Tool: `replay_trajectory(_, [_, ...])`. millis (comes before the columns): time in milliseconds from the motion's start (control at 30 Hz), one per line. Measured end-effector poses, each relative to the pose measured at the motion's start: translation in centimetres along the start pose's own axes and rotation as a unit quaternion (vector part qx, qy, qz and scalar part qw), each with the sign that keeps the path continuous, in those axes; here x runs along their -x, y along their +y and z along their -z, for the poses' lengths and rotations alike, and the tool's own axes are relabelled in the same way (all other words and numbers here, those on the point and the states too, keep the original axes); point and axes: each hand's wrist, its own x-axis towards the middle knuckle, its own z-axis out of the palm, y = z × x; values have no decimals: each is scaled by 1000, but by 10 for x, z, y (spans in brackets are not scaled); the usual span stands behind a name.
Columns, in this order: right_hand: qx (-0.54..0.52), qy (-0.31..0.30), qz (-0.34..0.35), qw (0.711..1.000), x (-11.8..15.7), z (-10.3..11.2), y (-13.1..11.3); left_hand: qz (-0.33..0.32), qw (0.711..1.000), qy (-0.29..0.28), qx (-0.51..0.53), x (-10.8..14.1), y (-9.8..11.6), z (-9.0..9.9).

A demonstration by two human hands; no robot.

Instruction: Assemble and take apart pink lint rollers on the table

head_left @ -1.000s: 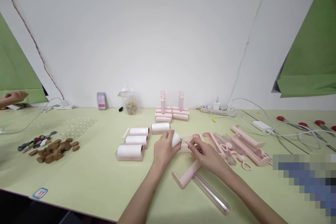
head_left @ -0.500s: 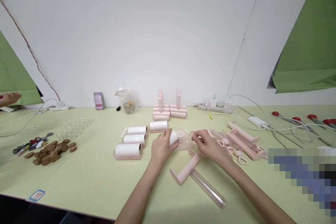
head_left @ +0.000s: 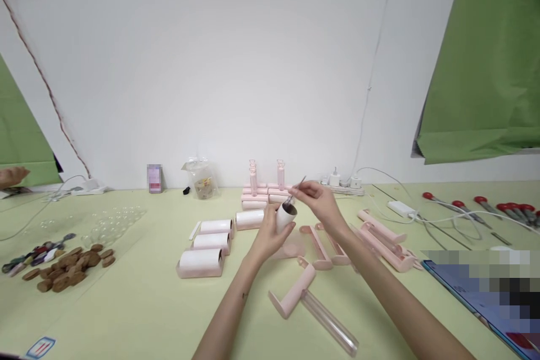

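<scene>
My left hand (head_left: 268,236) is wrapped round a white paper roll (head_left: 285,224), tilted so that its dark open end faces up and towards me. Above that end, my right hand (head_left: 321,203) pinches a thin, shiny strip (head_left: 300,182), its kind unclear; a dark, wispy bit shows at the roll's mouth. Below the hands lies a pink roller holder (head_left: 294,295) with a clear tube (head_left: 331,323) beside it. Several white rolls (head_left: 201,261) in pink holders lie to the left. Pink frames (head_left: 317,248) rest partly behind my right forearm.
Finished-looking pink rollers (head_left: 254,197) stand by the wall. Brown pieces (head_left: 70,270) and coloured stones (head_left: 36,256) lie at left. A power strip (head_left: 350,190), white cables, red-handled tools (head_left: 459,205) and a phone (head_left: 464,298) are at right. Another person's hand (head_left: 12,176) shows far left.
My left hand has turned the roll so its open end faces up. My right hand has moved up and left to that end. The view has shifted slightly.
</scene>
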Motion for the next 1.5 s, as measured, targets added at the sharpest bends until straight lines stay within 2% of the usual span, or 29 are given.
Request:
replay_trajectory(133, [68, -71, -7, 995, 2, -12, 5, 47, 997, 13, 63, 5, -7, -5])
replay_trajectory(233, [113, -89, 8, 990, 1, -16, 5, 72, 994, 21, 80, 8, -14, -5])
replay_trajectory(367, [158, -119, 29, 980, -1, -17, 1, 91, 990, 64, 87, 9, -15, -5])
replay_trajectory(533, [158, -251, 30, 955, -11, -18, -6, 93, 987, 99, 90, 13, -9, -4])
replay_trajectory(600, [139, -284, 36, 948, -15, -18, -13, 89, 986, 104, 97, 13, -9, -5])
replay_trajectory(633, [128, -279, 41, 951, -16, -17, -17, 86, 986, 106, 100, 13, -9, -5])
replay_trajectory(700, [105, -226, 53, 967, -14, -13, -25, 82, 986, 107, 102, 12, -10, -4])
replay_trajectory(800, [46, -73, 75, 993, -5, -2, -32, 71, 988, 95, 95, 9, -8, 0])
replay_trajectory(900, [-85, 103, 84, 987, 10, 14, -28, 10, 999, 32, 32, 9, -2, 6])
replay_trajectory(967, [-135, 167, 68, 974, 22, 23, -20, -35, 996, -40, -72, 10, 1, 8])
replay_trajectory(1067, [-127, 177, 25, 976, 39, 33, -5, -50, 956, -131, -256, 13, -2, 5])
replay_trajectory(1167, [-131, 166, -16, 977, 52, 37, 10, -45, 929, -159, -332, 16, -8, -6])
replay_trajectory(1333, [-127, 136, -58, 981, 60, 36, 19, -51, 927, -162, -334, 20, -7, -15])
replay_trajectory(1400, [-125, 120, -58, 983, 61, 35, 18, -60, 934, -134, -326, 21, -7, -10])
replay_trajectory(1500, [-134, 110, -46, 984, 61, 33, 17, -21, 954, -83, -288, 22, -14, 2])
